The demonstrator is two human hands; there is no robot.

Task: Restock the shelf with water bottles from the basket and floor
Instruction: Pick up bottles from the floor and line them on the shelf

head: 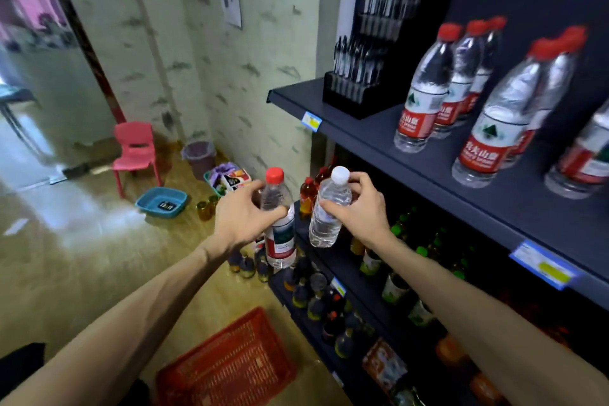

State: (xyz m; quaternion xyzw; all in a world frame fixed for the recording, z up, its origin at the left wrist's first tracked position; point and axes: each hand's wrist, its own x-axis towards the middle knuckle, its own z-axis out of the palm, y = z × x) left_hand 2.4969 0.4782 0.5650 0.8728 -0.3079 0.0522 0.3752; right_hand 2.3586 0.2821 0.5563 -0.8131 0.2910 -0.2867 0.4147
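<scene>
My left hand (pixel 242 212) grips a red-capped water bottle (pixel 280 241) with a red and white label around its neck. My right hand (pixel 361 204) holds a white-capped, label-free water bottle (pixel 326 217) by its shoulder. Both bottles are upright in the air, side by side, in front of and below the dark shelf (pixel 445 155). On that shelf stand several red-capped water bottles (pixel 425 99) in rows toward the right. The red plastic basket (pixel 227 362) sits on the floor below my arms and looks empty.
A black pen display (pixel 356 89) occupies the shelf's left end. Lower shelves (pixel 346 277) hold several small drink bottles. On the floor stand more small bottles (pixel 247 265), a blue basin (pixel 161 203), a pink chair (pixel 135 152) and a purple bin (pixel 199 156).
</scene>
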